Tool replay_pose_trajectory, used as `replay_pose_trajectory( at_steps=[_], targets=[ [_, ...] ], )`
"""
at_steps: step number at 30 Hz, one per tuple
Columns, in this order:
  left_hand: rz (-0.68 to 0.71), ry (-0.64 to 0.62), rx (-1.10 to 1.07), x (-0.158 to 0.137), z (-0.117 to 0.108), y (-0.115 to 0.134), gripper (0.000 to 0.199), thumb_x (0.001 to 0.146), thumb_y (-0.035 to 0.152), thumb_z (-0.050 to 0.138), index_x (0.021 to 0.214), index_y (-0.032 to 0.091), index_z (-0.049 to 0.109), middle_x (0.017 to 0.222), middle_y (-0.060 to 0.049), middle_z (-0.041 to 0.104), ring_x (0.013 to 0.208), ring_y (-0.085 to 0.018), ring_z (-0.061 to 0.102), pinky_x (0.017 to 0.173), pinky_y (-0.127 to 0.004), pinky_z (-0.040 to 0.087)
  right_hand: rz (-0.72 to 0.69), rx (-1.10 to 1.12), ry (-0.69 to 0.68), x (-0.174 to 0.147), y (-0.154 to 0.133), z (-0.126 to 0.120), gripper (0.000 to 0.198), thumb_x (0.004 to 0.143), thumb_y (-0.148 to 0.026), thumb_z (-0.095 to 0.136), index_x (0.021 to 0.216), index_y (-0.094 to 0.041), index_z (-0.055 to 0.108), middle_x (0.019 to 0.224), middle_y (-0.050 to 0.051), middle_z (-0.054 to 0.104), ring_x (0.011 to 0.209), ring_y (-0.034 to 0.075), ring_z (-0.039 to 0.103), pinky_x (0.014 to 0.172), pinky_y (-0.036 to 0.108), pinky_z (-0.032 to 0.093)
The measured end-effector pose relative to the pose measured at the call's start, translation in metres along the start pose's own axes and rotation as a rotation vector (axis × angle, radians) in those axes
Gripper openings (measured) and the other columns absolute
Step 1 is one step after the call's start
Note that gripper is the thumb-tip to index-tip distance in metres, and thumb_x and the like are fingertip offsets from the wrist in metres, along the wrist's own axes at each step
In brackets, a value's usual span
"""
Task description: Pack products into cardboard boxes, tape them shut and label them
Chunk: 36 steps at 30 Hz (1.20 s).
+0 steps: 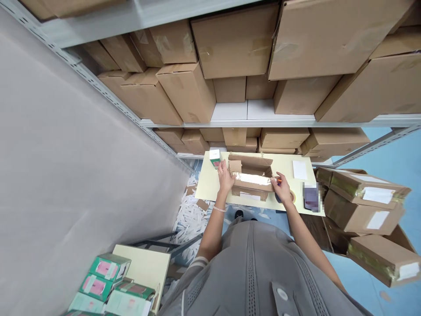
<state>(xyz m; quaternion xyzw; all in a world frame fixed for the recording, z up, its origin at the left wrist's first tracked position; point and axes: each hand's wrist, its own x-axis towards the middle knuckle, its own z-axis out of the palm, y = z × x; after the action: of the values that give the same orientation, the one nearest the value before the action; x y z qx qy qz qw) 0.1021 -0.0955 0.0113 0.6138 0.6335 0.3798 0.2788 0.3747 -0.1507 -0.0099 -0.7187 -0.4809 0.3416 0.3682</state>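
An open cardboard box (251, 183) with its flaps up lies on the pale yellow table, a shiny white strip along its near edge. My left hand (225, 177) grips the box's left end, thumb on the near edge and fingers along the side. Just beyond those fingertips stands a small green and white carton (215, 157). At the right end, my right hand (282, 186) is closed around a small orange tool (279, 179), mostly hidden by the fingers, and touches the box's corner. Partly under this hand lies a yellowish tape roll (292, 196).
On the table (207, 186) lie a white paper (299, 170) and a dark blurred item (312, 197) at right. Shelves of cartons (235, 44) rise ahead. Taped boxes (370, 215) are stacked right; green cartons (98, 285) sit lower left. Paper scraps (190, 215) cover the floor.
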Motion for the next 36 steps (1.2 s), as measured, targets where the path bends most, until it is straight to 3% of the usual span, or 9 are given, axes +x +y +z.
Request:
replay_pose_trajectory(
  at_steps=[4,9,12,16,21,30,34,36],
  targets=[
    [-0.004,-0.128,-0.158,0.025,0.002,0.001,0.116,0.067,0.013,0.078,0.156,0.021,0.005,0.163,-0.020,0.009,0.153,-0.033,0.006,0.123,-0.054,0.013,0.242,0.109,-0.080,-0.001,-0.002,0.004,0.070,0.088,-0.064,0.039,0.146,-0.024,0.042,0.142,0.014,0.053,0.122,0.029,0.057,0.094,0.045,0.053],
    [-0.080,-0.261,-0.464,0.042,0.007,0.003,0.122,0.070,0.020,0.079,0.156,0.028,-0.007,0.161,-0.019,0.019,0.143,-0.027,0.038,0.115,-0.045,0.036,0.336,0.338,-0.207,-0.002,-0.010,0.010,0.061,0.091,-0.061,0.037,0.145,-0.035,0.041,0.145,0.008,0.050,0.122,0.027,0.057,0.080,0.040,0.059],
    [-0.039,-0.318,-0.470,0.041,0.006,0.006,0.106,0.075,0.021,0.074,0.157,0.029,0.007,0.157,-0.016,0.029,0.140,-0.025,0.043,0.114,-0.043,0.038,0.328,0.306,-0.170,0.003,-0.018,0.012,0.060,0.092,-0.060,0.036,0.145,-0.032,0.039,0.145,0.010,0.048,0.125,0.028,0.054,0.078,0.040,0.059],
    [0.069,-0.351,-0.423,0.035,0.003,0.007,0.082,0.079,0.024,0.069,0.151,0.026,0.030,0.156,-0.014,0.031,0.142,-0.026,0.038,0.117,-0.043,0.032,0.326,0.152,-0.084,0.011,-0.027,0.010,0.066,0.091,-0.064,0.032,0.143,-0.023,0.038,0.146,0.016,0.046,0.129,0.030,0.051,0.073,0.038,0.060],
    [0.114,-0.327,-0.351,0.030,0.001,0.001,0.068,0.080,0.022,0.067,0.141,0.023,0.038,0.148,-0.013,0.037,0.141,-0.025,0.036,0.119,-0.044,0.028,0.282,0.032,-0.121,0.016,-0.029,0.003,0.069,0.091,-0.067,0.030,0.143,-0.022,0.036,0.147,0.016,0.047,0.127,0.031,0.052,0.068,0.036,0.059],
    [0.130,-0.305,-0.178,0.023,0.003,-0.003,0.035,0.078,0.012,0.065,0.109,0.020,0.050,0.121,-0.009,0.047,0.123,-0.023,0.047,0.109,-0.039,0.039,0.245,-0.066,-0.103,0.019,-0.016,0.002,0.064,0.093,-0.068,0.026,0.134,-0.021,0.043,0.136,0.017,0.057,0.113,0.027,0.061,0.076,0.036,0.057],
    [0.161,-0.298,0.020,0.018,0.002,0.009,0.031,0.085,0.012,0.061,0.113,0.021,0.052,0.135,-0.012,0.043,0.130,-0.024,0.046,0.110,-0.040,0.039,0.193,-0.106,-0.070,0.020,-0.012,0.001,0.064,0.094,-0.068,0.022,0.132,-0.023,0.045,0.131,0.015,0.062,0.110,0.027,0.063,0.088,0.039,0.054],
    [0.204,-0.270,0.194,0.016,0.000,0.018,0.029,0.087,0.014,0.061,0.114,0.023,0.055,0.147,-0.013,0.037,0.139,-0.027,0.039,0.116,-0.048,0.032,0.180,-0.116,-0.064,0.020,-0.012,0.001,0.064,0.095,-0.068,0.019,0.131,-0.023,0.047,0.128,0.015,0.064,0.108,0.027,0.064,0.090,0.040,0.052]
  ],
)
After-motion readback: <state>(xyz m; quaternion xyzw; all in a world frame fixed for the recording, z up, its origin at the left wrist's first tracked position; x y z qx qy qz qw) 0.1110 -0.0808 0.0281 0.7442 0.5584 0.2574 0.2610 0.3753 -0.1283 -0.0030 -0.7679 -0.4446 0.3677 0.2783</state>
